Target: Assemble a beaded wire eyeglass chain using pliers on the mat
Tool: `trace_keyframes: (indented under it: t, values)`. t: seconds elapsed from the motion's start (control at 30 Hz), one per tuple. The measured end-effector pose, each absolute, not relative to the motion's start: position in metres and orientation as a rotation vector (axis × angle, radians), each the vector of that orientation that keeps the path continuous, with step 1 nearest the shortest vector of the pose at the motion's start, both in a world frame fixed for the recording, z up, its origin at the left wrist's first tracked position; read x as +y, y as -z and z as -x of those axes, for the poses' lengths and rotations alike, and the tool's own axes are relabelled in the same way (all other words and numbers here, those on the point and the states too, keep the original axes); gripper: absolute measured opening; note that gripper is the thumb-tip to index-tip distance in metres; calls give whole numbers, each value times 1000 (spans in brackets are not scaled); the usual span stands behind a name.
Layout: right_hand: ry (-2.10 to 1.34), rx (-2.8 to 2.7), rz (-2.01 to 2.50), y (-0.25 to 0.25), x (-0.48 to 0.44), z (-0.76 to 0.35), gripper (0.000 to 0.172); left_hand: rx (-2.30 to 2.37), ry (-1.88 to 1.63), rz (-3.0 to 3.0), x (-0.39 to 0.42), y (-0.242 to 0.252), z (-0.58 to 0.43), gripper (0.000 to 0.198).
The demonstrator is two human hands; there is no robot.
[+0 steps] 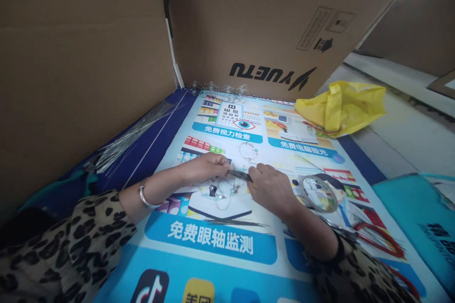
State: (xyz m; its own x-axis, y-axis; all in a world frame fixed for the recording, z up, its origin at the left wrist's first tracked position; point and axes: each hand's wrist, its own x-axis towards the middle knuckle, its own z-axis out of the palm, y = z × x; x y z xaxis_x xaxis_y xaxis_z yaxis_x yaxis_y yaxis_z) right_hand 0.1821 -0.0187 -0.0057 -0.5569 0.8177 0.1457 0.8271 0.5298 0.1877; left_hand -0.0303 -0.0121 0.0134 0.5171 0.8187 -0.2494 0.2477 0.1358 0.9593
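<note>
My left hand (204, 167) is pinched shut on a thin wire piece with small beads (220, 191) that hangs below it over the printed poster (227, 241). My right hand (270, 189) is closed round small dark pliers (240, 175), whose tips meet the wire at my left fingertips. A silver bangle (144, 196) sits on my left wrist. Both sleeves have a leopard print. A finished wire loop with beads (249, 150) lies just beyond my hands.
A bundle of straight metal wires (131, 139) lies at the left by the cardboard wall (81, 66). A roll of clear tape (319, 193) and red-handled scissors (377, 236) lie right of my hand. A yellow plastic bag (341, 106) sits at the back right.
</note>
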Motion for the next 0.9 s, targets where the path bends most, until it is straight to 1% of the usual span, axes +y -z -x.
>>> trace_keyframes:
  t: [0.27, 0.53, 0.73, 0.8, 0.9]
  values:
    - [115, -2714, 1554, 0, -21, -181, 16, 976, -559, -1444, -12, -11, 31, 10]
    - [-316, -2662, 1630, -10, -19, -184, 27, 980, -650, -1360, -12, -10, 28, 11]
    - [-664, -2599, 1567, -16, -14, -188, 29, 1047, -624, -1350, -14, -20, 26, 12]
    - [-662, -2589, 1552, -16, -13, -188, 27, 1055, -614, -1345, -14, -21, 26, 11]
    - [-495, -2608, 1553, -15, -15, -187, 23, 1063, -592, -1358, -14, -21, 27, 9]
